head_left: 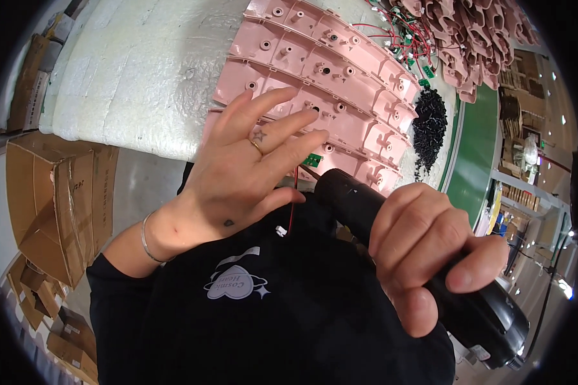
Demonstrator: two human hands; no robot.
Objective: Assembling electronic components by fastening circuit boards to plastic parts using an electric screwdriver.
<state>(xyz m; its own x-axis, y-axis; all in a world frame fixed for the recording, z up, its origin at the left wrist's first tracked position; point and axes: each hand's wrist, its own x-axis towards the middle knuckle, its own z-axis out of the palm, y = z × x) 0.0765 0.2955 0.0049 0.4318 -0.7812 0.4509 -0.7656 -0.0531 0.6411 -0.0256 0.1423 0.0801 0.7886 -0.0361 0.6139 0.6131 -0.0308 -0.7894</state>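
Note:
My right hand [424, 250] grips a black electric screwdriver [488, 308], its front end [340, 186] pointing up-left toward a row of pink plastic housings [340, 70]. My left hand [250, 167] has its fingers spread and rests over the nearest pink housing [366, 138], next to a small green circuit board [312, 159]. A red wire with a white plug [280, 230] hangs below the left palm. Whether the left fingers pinch the board or wire is hidden.
The housings lie on a white foam-covered table [141, 70]. A pile of black screws [429, 122] sits to the right, more pink parts [475, 38] and wired boards [398, 35] behind. A green conveyor belt [475, 154] runs right. Cardboard boxes [58, 192] stand left.

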